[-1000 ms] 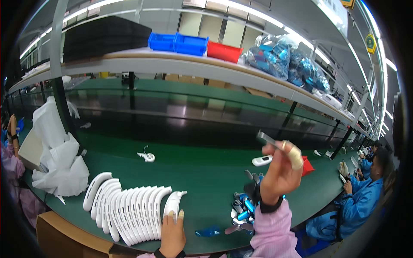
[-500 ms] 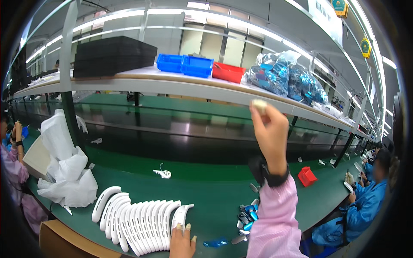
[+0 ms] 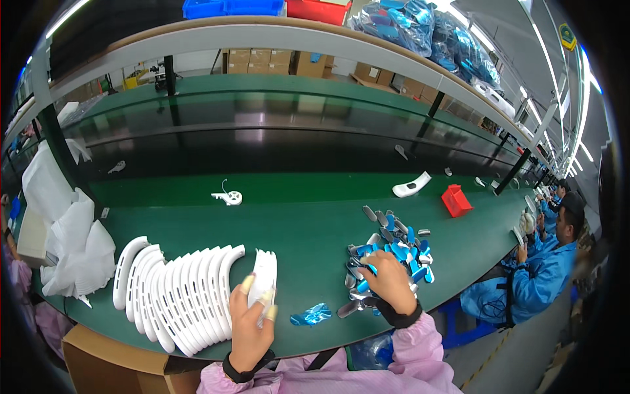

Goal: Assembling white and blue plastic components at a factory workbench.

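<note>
My left hand (image 3: 252,325), with pale finger cots on several fingers, is closed on a white curved plastic piece (image 3: 265,274) standing at the right of a row. That row (image 3: 180,295) holds several similar slotted white curved pieces, packed side by side. My right hand (image 3: 389,281) reaches into a pile of small oval blue and silver pieces (image 3: 398,249). Its fingers are bent together at the pile's left side; what lies between the fingertips is too small to make out. A crumpled blue film (image 3: 312,314) rests on the green table between my hands.
A white part with a thin wire (image 3: 230,197), a white curved part (image 3: 412,185) and a red bin (image 3: 455,200) lie farther back. White foam wrap (image 3: 72,243) is heaped at left, a cardboard box (image 3: 118,354) below. A shelf crosses above; a co-worker (image 3: 535,262) sits right.
My right hand has come down from in front of the shelf to the pile. The white piece at my left hand now stands apart from the row. The view has tilted downward.
</note>
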A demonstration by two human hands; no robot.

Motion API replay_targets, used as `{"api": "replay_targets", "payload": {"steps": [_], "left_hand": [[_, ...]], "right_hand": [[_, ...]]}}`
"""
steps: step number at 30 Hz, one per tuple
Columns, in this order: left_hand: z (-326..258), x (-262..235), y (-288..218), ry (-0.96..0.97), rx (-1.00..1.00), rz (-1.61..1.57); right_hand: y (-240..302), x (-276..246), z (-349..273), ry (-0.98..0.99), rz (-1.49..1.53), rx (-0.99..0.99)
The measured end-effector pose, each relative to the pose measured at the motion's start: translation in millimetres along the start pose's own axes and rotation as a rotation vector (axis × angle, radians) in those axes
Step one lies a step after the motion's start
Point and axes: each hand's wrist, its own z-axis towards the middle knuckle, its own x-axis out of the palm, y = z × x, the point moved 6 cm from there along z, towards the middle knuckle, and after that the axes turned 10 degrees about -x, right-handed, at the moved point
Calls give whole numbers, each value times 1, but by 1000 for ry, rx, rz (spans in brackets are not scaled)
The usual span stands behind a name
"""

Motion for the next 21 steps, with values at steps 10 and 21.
{"api": "replay_targets", "payload": {"steps": [10,21], "left_hand": [[-15,30,-9,277,-72,-173],[-18,59,-3,694,-318,-1115]], "right_hand": [[-10,45,2,18,-113,32],[91,69,-43,583,1753,411]]}}
